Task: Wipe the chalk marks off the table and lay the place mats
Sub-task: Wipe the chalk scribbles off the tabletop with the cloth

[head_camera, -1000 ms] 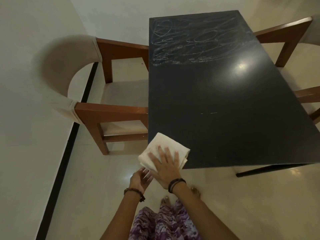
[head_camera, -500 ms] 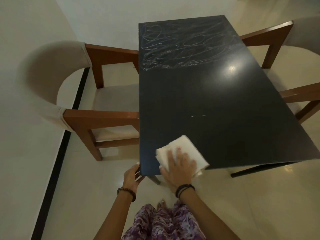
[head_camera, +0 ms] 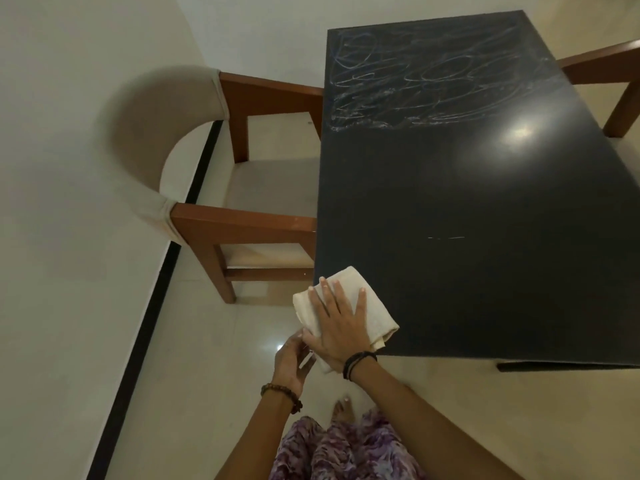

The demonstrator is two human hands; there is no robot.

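Cloth [head_camera: 370,306] under flat right hand [head_camera: 341,327]; left hand [head_camera: 292,358] loosely curled, palm hidden.

The person is wearing a brown beaded bracelet [head_camera: 282,393], black wrist bands [head_camera: 356,363] and purple patterned clothing [head_camera: 346,452]; bare arms, no sleeves.

You stand at the near left corner of a table [head_camera: 485,202]. A cloth [head_camera: 374,317] lies on that corner, partly hanging past the edge, and your right hand [head_camera: 341,327] lies flat on top of it. Your left hand [head_camera: 292,358] is just below the corner, beside the cloth's hanging part. Chalk marks [head_camera: 433,84] cover the far end of the table. A chair [head_camera: 221,174] sits at the table's left side, and another chair [head_camera: 609,74] at its far right.
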